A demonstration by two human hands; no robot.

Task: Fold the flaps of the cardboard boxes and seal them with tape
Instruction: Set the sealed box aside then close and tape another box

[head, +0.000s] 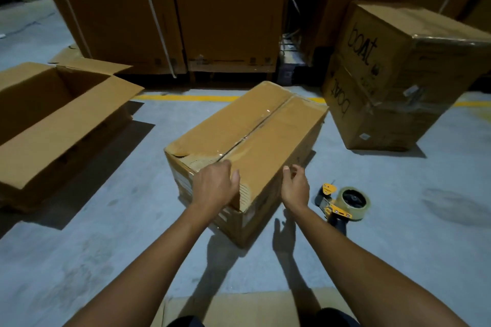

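Note:
A closed cardboard box [265,135] lies on the floor in front of me, with clear tape along its centre seam. My left hand [215,186] rests on the near end of the box top, fingers spread over the taped seam's end. My right hand [295,186] hovers at the box's near right edge, fingers loosely curled and holding nothing. A yellow tape dispenser [342,204] with a roll of clear tape lies on the floor just right of my right hand. An open cardboard box [61,119] with its flaps spread stands at the left.
Two stacked sealed boxes [393,82] marked "boat" stand at the right. Tall cartons [170,13] line the back behind a yellow floor line [186,98]. A flat piece of cardboard [239,308] lies at my knees. Grey concrete floor surrounds the box.

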